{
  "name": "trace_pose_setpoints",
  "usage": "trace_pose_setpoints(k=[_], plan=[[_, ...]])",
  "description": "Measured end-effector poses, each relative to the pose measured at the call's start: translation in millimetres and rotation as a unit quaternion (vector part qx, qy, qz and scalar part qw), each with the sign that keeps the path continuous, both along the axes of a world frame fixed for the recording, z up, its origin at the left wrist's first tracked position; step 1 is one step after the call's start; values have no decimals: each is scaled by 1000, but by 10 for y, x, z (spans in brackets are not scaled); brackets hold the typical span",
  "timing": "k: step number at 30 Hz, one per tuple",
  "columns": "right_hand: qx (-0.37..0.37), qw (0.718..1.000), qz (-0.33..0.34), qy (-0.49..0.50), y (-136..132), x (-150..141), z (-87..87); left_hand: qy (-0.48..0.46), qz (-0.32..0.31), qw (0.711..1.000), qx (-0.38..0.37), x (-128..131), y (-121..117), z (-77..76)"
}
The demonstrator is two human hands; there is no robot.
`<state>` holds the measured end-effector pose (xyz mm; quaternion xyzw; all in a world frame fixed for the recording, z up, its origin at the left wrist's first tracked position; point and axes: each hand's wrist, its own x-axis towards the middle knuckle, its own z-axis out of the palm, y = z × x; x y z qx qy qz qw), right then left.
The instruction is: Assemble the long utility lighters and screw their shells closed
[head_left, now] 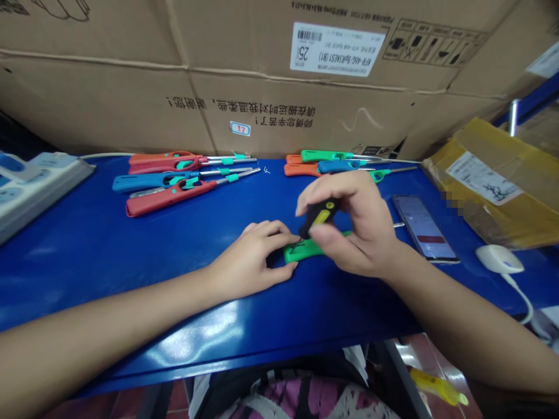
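Observation:
A green long-nosed lighter (304, 250) lies on the blue tabletop, black marks near its left end. My left hand (257, 253) grips that end, with the thumb on the near side and the index finger on the far side. Above the lighter, my right hand (362, 227) is closed around the black-and-yellow handle of a short screwdriver (319, 216). The handle tilts down toward the lighter's left end; I cannot make out the tip. My right hand hides the middle of the lighter, and its metal nozzle end (399, 224) shows past the wrist.
Red and blue lighters (170, 196) lie at the back left, more lighters (345, 166) at the back centre. A phone (424, 228), a white device (499, 259) and a taped package (498, 180) are on the right. A power strip (39, 177) sits left; a cardboard box (144, 99) stands behind.

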<state>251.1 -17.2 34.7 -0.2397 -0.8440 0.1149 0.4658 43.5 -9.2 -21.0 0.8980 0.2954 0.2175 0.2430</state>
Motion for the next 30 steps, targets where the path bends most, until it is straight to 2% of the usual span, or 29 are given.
trace_pose_setpoints(k=[4,8,10,16,21,23,25,27,30], plan=[[8,999,-50,13,-14,-85,-34,5,2,1000,-3,-5,1,-13],[-9,999,-1,49,-31,-103,-61,3,2,1000,6,-19,1,-36],[-8,999,4,35,-36,-82,-42,0,-1,1000,8,-23,0,-42],[73,989,-95,-84,-95,-85,69,-12,2,1000,-18,-4,11,-33],[91,987,-122,-46,-150,-151,61,-25,4,999,-21,-1,14,-29],[70,989,-132,-20,-152,-148,46,-19,-4,1000,-13,-11,13,-34],[14,993,-119,12,-143,-125,30,-12,-10,1000,3,-20,12,-43],[-31,997,-67,34,-126,-92,15,-8,-8,1000,20,-25,10,-53],[-23,1000,-5,-10,-93,-50,9,-6,0,1000,29,-21,12,-65]])
